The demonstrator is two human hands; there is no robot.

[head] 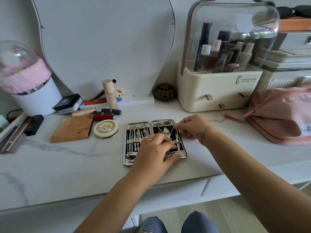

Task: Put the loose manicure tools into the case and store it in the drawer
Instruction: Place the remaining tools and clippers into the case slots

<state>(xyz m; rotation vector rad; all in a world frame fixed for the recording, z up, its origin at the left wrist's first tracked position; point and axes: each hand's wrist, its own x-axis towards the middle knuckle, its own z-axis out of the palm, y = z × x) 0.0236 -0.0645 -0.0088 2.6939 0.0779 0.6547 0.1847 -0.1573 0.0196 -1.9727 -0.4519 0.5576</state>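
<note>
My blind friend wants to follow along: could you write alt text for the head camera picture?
Two hands work over an open manicure case on a white table: the right hand pinches a slim metal tool in its right half, the left hand lies over the same half. Makeup clutters the table behind.

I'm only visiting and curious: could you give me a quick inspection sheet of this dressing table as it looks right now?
Surface: white marbled table; drawer below looks closed.
Job's things: case lies open and flat; tools strapped in its left half, nipper in its right.
Clutter: lipsticks, compact, brown palette, organiser, pink bag.
Grips: left hand curled over the case's right half, hold hidden; right hand pinches a slim tool there.
Cables: one dark cord, far left, unclear.
Surroundings: mirror behind, wood floor, knees in jeans.
</note>
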